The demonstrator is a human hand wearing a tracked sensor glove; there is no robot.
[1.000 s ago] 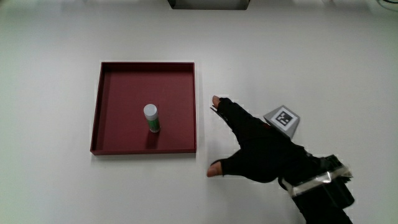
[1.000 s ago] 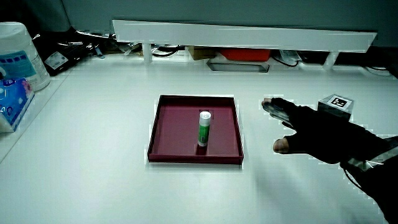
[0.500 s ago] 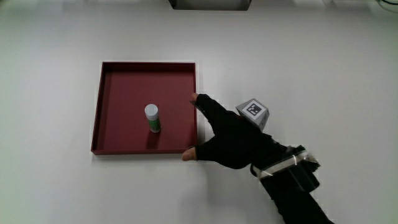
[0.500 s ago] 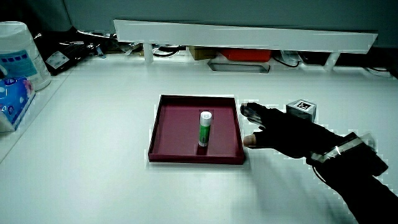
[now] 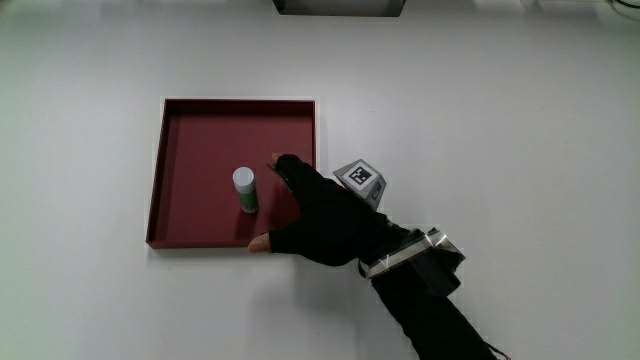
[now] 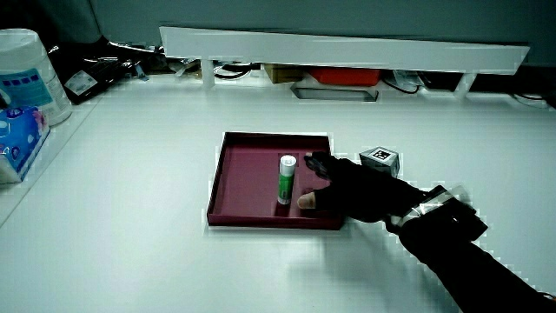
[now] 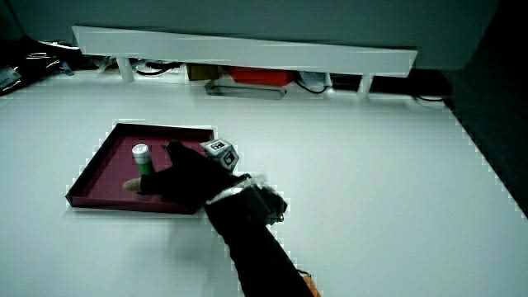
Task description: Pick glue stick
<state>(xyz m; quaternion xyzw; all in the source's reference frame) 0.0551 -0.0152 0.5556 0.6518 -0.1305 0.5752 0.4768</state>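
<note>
Overhead, the hand [image 5: 318, 217] spreads just beside the glue stick [image 5: 243, 188].

The hand [image 5: 325, 222] reaches out flat and low, palm down, its fingers [image 5: 285, 166] spread and holding nothing. The thumb [image 5: 262, 242] sticks out apart from the fingers, its bare tip showing past the glove. The patterned cube [image 5: 361, 181] sits on the back of the hand, tilted upward. The forearm [image 5: 435, 310] runs back toward the person, with a pale band around the wrist [image 5: 400, 259]. In both side views the hand [image 6: 356, 196] [image 7: 183, 181] shows the same stretched, relaxed pose.
</note>
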